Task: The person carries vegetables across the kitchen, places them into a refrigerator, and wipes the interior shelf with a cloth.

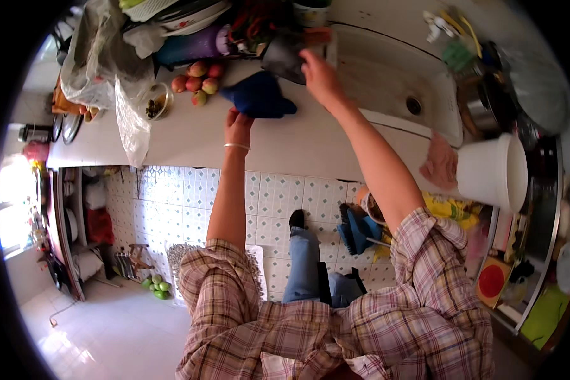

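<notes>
My left hand (239,124), with a bracelet at the wrist, pinches the near edge of a dark blue cloth or soft bag (260,97) on the countertop (194,137). Farther right, my right hand (322,78) has its fingers on a dark grey, blurred item (285,56), perhaps a plastic bag; its exact kind is unclear. The grey item is just behind the blue one and left of the sink (384,71). Several red-and-yellow round fruits (194,84) lie left of the blue item.
A clear plastic bag (133,121) hangs over the counter's front edge, beside a round clear container (159,101). A purple-and-teal bottle (192,46) lies behind the fruits. On the right are a pink cloth (439,161) and a white bucket (489,171). A blue dustpan (358,232) is on the floor.
</notes>
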A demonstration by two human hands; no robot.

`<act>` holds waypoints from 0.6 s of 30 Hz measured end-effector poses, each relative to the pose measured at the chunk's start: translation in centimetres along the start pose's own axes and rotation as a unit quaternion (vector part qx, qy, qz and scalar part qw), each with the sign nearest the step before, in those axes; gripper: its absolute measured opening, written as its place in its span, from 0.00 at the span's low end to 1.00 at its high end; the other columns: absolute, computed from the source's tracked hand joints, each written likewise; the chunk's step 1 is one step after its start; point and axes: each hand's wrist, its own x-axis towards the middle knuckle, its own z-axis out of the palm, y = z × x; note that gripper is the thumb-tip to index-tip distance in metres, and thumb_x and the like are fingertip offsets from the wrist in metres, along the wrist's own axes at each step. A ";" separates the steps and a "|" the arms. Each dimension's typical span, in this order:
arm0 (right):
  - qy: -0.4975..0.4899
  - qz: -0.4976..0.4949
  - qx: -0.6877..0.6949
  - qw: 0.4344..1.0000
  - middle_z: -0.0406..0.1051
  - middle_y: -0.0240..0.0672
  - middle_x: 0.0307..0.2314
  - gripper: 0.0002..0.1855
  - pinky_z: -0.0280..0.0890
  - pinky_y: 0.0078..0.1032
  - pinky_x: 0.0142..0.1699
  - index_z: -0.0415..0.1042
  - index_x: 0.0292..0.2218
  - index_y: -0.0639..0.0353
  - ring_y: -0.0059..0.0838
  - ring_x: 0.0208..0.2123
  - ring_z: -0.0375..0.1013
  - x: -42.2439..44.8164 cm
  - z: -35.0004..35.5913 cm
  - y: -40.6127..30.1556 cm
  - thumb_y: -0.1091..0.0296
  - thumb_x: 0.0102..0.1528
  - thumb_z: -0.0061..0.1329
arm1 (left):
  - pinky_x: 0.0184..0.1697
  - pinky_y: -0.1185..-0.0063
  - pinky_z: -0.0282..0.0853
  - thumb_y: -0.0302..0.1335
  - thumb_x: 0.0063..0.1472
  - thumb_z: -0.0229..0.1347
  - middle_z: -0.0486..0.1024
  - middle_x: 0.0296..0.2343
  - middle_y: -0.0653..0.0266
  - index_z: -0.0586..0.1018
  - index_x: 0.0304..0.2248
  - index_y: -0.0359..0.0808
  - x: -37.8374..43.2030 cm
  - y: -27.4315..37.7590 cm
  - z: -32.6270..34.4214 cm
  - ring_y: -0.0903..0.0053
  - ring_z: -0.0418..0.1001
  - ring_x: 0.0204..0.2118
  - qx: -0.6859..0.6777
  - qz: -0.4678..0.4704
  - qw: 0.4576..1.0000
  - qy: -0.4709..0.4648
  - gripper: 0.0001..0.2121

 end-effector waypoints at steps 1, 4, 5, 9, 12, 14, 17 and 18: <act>-0.042 0.019 0.000 0.999 0.65 0.48 0.40 0.23 0.62 0.35 0.43 0.59 0.46 0.59 0.47 0.41 0.65 -2.9 -1.9 2.5 0.71 0.48 0.46 | 0.45 0.74 0.65 0.21 0.56 0.45 0.71 0.35 0.62 0.69 0.40 0.35 -1.3 -0.8 2.9 0.72 0.69 0.39 -0.022 -0.015 0.998 -0.057 0.11; -0.126 -0.005 0.101 0.987 0.55 0.51 0.48 0.40 0.53 0.33 0.54 0.52 0.52 0.62 0.46 0.50 0.56 -12.4 -6.6 1.0 0.69 0.39 0.55 | 0.43 0.81 0.63 0.25 0.57 0.42 0.69 0.33 0.69 0.68 0.40 0.35 -11.8 1.9 11.3 0.80 0.67 0.38 0.045 -0.066 0.987 -0.136 0.11; -0.148 0.017 0.152 0.977 0.51 0.50 0.51 0.48 0.45 0.30 0.58 0.48 0.54 0.61 0.44 0.54 0.50 -15.7 -8.3 -2.6 0.68 0.34 0.58 | 0.43 0.83 0.62 0.28 0.57 0.44 0.69 0.33 0.70 0.68 0.40 0.34 -15.4 3.2 12.6 0.82 0.66 0.37 0.107 -0.074 0.977 -0.171 0.12; -0.137 0.210 0.375 0.892 0.57 0.48 0.48 0.46 0.53 0.30 0.54 0.41 0.56 0.60 0.39 0.50 0.59 -32.8 -20.6 -11.6 0.71 0.41 0.54 | 0.42 0.86 0.59 0.37 0.53 0.53 0.66 0.31 0.72 0.65 0.38 0.36 -30.1 0.1 18.8 0.86 0.64 0.36 0.147 -0.200 0.877 -0.411 0.18; 0.014 0.252 0.293 0.922 0.58 0.44 0.48 0.40 0.53 0.27 0.53 0.41 0.57 0.59 0.34 0.50 0.59 -48.7 -27.8 -13.2 0.73 0.46 0.48 | 0.47 0.82 0.57 0.34 0.51 0.57 0.65 0.37 0.67 0.61 0.44 0.35 -43.8 -6.7 23.6 0.80 0.62 0.42 0.178 -0.242 0.818 -0.491 0.24; 0.172 0.318 0.278 0.890 0.57 0.42 0.49 0.39 0.52 0.26 0.54 0.41 0.57 0.59 0.33 0.51 0.57 -58.1 -31.8 -14.6 0.71 0.47 0.46 | 0.51 0.77 0.56 0.27 0.44 0.63 0.62 0.41 0.62 0.58 0.48 0.33 -53.5 -11.0 26.1 0.74 0.61 0.46 0.227 -0.225 0.761 -0.565 0.33; 0.279 0.490 0.183 0.805 0.66 0.47 0.40 0.26 0.59 0.30 0.46 0.56 0.49 0.61 0.41 0.42 0.66 -69.0 -38.4 -17.3 0.66 0.50 0.44 | 0.45 0.79 0.62 0.26 0.44 0.63 0.62 0.42 0.59 0.58 0.48 0.33 -64.5 -17.0 28.7 0.75 0.62 0.44 0.338 -0.196 0.663 -0.639 0.33; 0.335 0.491 0.141 0.792 0.69 0.48 0.32 0.18 0.62 0.32 0.39 0.64 0.42 0.63 0.43 0.34 0.70 -71.0 -41.6 -19.1 0.63 0.51 0.43 | 0.43 0.79 0.64 0.26 0.45 0.62 0.63 0.41 0.59 0.58 0.48 0.33 -66.9 -18.9 29.7 0.76 0.63 0.44 0.386 -0.207 0.634 -0.637 0.32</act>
